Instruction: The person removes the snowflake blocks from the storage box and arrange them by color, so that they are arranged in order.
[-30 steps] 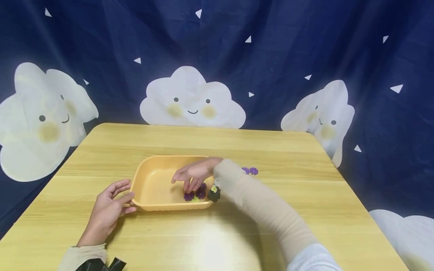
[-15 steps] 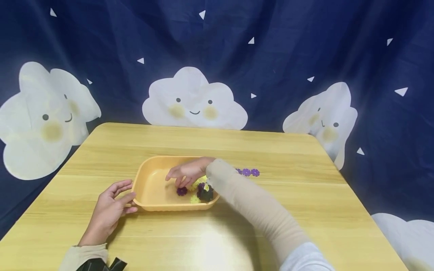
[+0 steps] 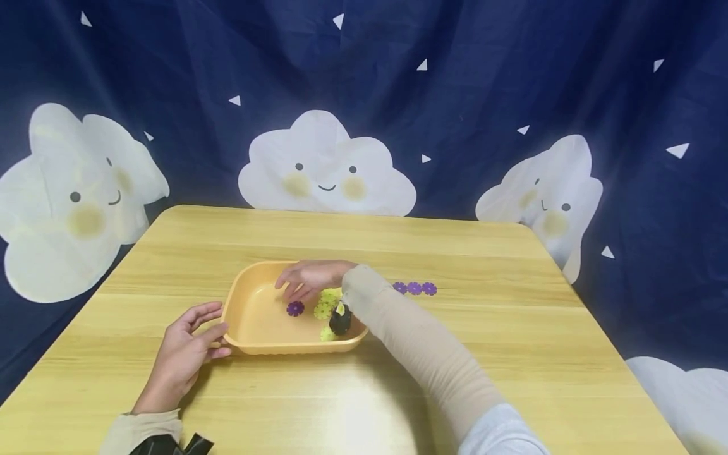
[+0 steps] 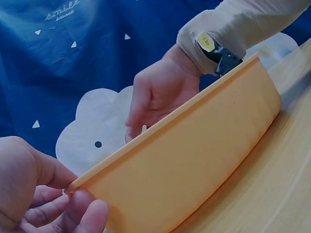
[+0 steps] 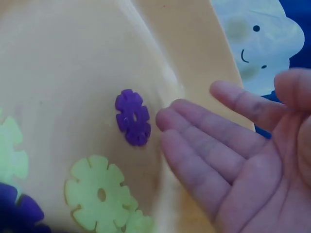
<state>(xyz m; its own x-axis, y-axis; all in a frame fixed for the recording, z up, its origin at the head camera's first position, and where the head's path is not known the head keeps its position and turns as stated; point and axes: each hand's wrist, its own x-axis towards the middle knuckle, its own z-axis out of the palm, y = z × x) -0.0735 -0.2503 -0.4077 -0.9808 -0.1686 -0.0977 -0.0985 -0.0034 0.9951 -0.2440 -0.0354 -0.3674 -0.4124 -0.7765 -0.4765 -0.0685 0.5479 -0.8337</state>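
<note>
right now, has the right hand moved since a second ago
Yes: in the head view, the right hand has shifted left and up, closer to the middle printed cloud.

1. Tray (image 3: 267,348): plain orange
2. Discs (image 5: 87,189) in it: yellow-green and purple
3. Row (image 3: 414,288) at right: purple
4. Table (image 3: 540,347): pale yellow, wood-grained
5. Far curtain (image 3: 375,50): navy, white triangles (image 3: 338,21), yellow-cheeked white clouds (image 3: 324,145)
6. Right sleeve (image 3: 426,344): beige, near end light grey

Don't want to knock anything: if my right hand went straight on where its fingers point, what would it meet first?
Probably the purple flower piece, just beyond your right hand in its wrist view, though depth is unclear.
</note>
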